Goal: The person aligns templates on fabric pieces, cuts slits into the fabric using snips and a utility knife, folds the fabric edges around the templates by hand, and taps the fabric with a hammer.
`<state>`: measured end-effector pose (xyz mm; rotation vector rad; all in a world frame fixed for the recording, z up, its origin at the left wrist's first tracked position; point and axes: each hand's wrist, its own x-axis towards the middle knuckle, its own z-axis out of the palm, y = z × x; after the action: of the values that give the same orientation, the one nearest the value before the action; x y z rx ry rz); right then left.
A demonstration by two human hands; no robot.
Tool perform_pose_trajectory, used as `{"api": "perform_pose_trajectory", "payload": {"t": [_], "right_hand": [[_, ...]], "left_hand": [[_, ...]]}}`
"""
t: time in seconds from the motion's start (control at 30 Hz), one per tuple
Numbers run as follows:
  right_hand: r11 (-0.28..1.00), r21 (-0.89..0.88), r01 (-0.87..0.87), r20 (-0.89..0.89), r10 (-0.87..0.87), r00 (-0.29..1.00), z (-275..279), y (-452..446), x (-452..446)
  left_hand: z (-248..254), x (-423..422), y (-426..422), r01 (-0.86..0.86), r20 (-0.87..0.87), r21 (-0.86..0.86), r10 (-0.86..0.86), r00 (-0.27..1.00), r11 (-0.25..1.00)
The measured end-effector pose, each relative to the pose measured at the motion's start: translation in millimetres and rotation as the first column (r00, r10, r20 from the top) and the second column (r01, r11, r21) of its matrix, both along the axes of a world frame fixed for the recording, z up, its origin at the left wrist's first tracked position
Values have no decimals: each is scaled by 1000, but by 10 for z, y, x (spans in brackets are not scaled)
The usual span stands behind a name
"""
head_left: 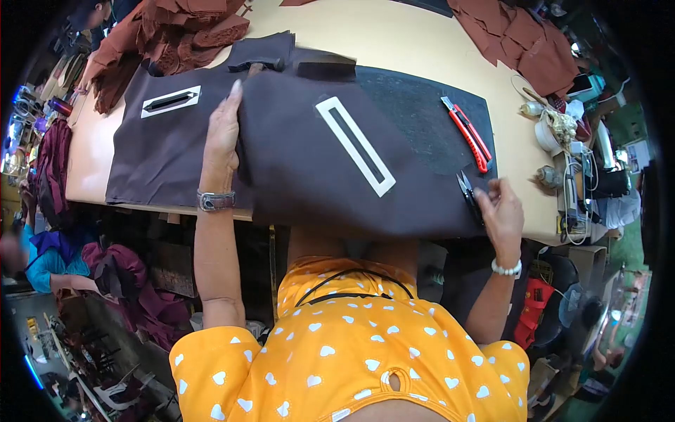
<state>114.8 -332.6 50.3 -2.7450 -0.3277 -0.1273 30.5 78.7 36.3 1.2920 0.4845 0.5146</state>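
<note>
Dark brown fabric [295, 155] lies across the table, with a white rectangular frame [355, 145] on its right part. A second white frame [171, 102] around a dark slit sits on the left part. My left hand [223, 130] rests upright against the fabric between the two frames, fingers stretched out. At the right, my right hand [500, 211] has its fingers curled beside small black thread snips [469, 195]; whether it touches them is unclear. Above the snips, a red cutter [467, 133] lies on a dark mat [429, 112].
Rust-brown fabric piles lie at the back left [169, 42] and back right [517, 46] of the pale table [337, 28]. Cords and a white spool [547, 135] crowd the right edge. Another person in blue [53, 260] is at the far left.
</note>
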Motion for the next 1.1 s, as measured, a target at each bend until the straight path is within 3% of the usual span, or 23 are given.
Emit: {"api": "perform_pose_trajectory", "payload": {"t": [0.07,0.1,0.2,0.3,0.37,0.47,0.53,0.63,0.67,0.77,0.87,0.9,1.03,1.1], "right_hand": [[992,116,-58,-84,68,994,-164,-107,-76],[974,224,26,-146,7,989,-178,-74,-95],[941,338,24,-264,70,962,-218,-140,-38],[904,416,-99,-280,231,932,-120,1,20],[799,579,-161,-226,347,910,59,306,22],[531,832,-162,-189,545,817,186,928,-39],[408,880,-243,-121,688,716,39,1308,-18],[346,934,93,-314,668,675,-268,1681,-46],[345,930,124,-334,655,678,-325,1680,-57],[377,914,152,-364,591,720,-339,1607,-232],[322,927,192,-350,563,748,-329,1477,-414],[317,924,212,-367,593,717,-367,1410,-443],[325,893,312,-450,628,635,-372,1303,-559],[315,898,308,-440,611,658,-353,1331,-575]], "left_hand": [[-39,53,-9,139,-77,-64,-143,987,988],[-40,57,-26,220,-226,10,-212,951,975],[-23,-89,-109,485,-651,144,-287,703,863],[6,-179,-240,306,-528,11,-254,811,952],[-53,-183,-319,144,-462,-109,-179,869,984],[-194,-142,-319,179,-328,-290,-274,904,940],[-182,-123,-379,204,-279,-400,-331,901,894],[-85,-104,-470,181,-205,-636,-390,898,750],[-50,-102,-493,162,-177,-716,-401,899,679],[-74,-158,-639,134,-129,-770,-358,925,623],[-72,-213,-774,74,-289,-561,-279,916,825],[-42,-222,-856,-15,-362,-454,-170,917,891],[-46,-304,-1056,51,-188,-167,-83,979,985],[-21,-328,-1087,120,-173,-245,-165,971,962]]}}
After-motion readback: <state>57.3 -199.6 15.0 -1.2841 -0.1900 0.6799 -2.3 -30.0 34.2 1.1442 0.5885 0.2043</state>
